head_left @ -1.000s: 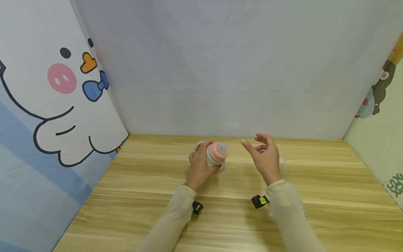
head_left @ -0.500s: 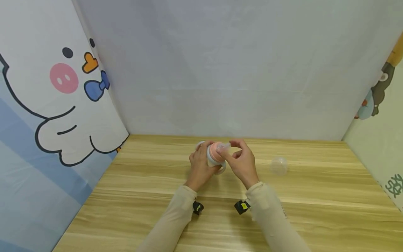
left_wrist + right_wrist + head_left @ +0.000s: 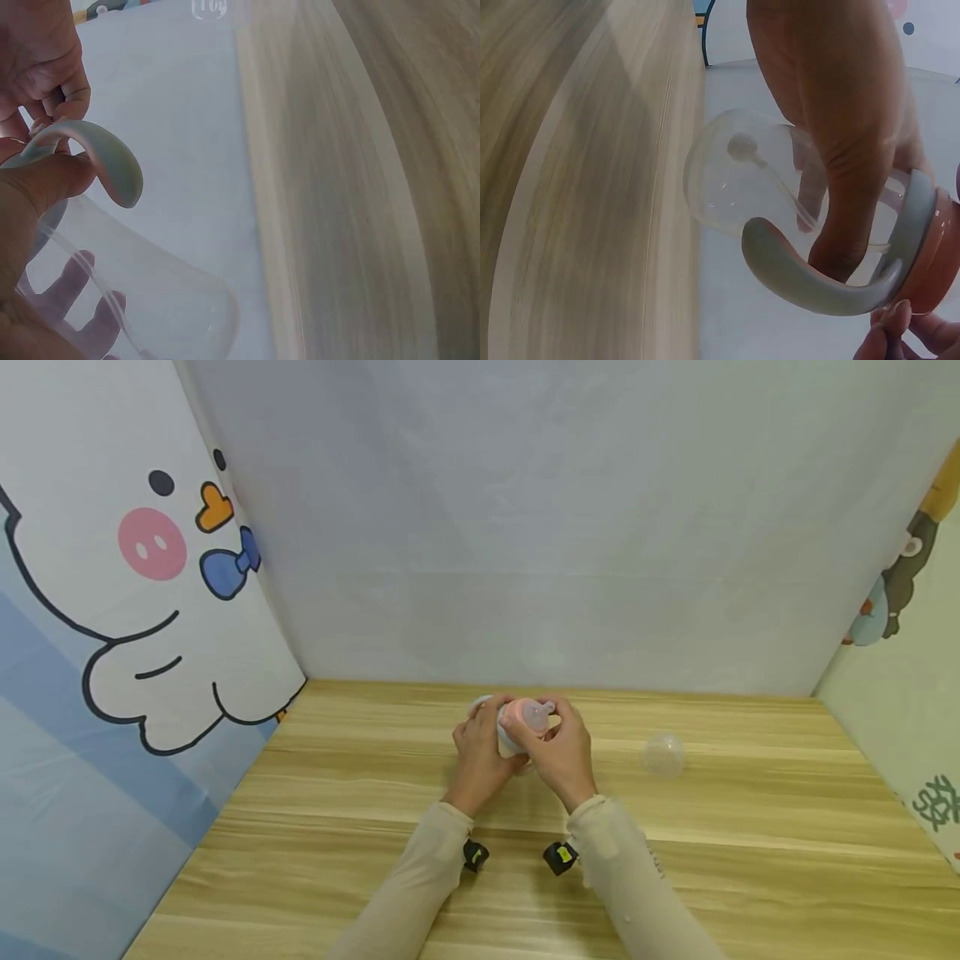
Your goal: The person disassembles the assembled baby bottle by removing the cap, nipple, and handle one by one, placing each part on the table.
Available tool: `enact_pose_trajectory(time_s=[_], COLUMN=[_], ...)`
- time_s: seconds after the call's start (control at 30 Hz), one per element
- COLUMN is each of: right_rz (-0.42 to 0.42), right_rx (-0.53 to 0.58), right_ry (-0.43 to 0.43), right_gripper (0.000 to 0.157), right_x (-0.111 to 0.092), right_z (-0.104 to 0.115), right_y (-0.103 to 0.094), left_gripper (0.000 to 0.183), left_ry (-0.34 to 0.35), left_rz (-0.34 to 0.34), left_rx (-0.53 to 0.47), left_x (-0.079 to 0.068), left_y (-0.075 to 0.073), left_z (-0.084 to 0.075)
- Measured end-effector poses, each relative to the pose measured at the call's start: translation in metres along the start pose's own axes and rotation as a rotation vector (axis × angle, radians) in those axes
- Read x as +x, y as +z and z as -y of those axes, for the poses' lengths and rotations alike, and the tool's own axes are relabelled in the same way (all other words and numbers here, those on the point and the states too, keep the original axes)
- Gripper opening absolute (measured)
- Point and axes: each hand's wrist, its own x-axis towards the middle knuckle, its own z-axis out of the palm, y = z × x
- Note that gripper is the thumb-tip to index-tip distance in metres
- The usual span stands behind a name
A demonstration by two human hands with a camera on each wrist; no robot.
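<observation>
A baby bottle [image 3: 720, 187] is held tilted above the table between both hands. Its body is clear, with a straw and a round weight inside. My left hand [image 3: 476, 756] grips the body, fingers wrapped round it beneath the grey-blue handle [image 3: 112, 154]. My right hand [image 3: 564, 756] pinches the pink collar [image 3: 936, 259] between thumb and fingers. The clear nipple [image 3: 536, 714] points up and to the right out of that collar. In the head view the hands hide most of the bottle's body.
A clear dome-shaped cap [image 3: 664, 754] lies on the wooden table [image 3: 750, 827] to the right of the hands. A pale curtain [image 3: 555, 527] rises behind the table, with cartoon-printed sheets at both sides.
My right hand has moved left from beside the cap to the bottle and taken hold of its pink collar. My left hand keeps its grip, and the bottle has shifted slightly.
</observation>
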Motion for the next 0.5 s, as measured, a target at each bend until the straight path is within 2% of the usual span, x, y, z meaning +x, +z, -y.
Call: enact_pose_trajectory(time_s=[0.17, 0.37, 0.5], right_rz=[-0.029, -0.01, 0.01], right_rx=[0.0, -0.028, -0.017], right_ry=[-0.035, -0.059, -0.072], right_gripper=[0.049, 0.041, 0.043], right_x=[0.0, 0.003, 0.005], right_z=[-0.001, -0.003, -0.005], right_y=[-0.001, -0.006, -0.01], left_gripper=[0.078, 0.076, 0.077], left_ry=[0.009, -0.003, 0.003], left_rz=[-0.011, 0.016, 0.032], left_rx=[0.004, 0.004, -0.008], left_x=[-0.001, 0.0, 0.002], left_y=[0.001, 0.001, 0.001], left_z=[0.0, 0.001, 0.0])
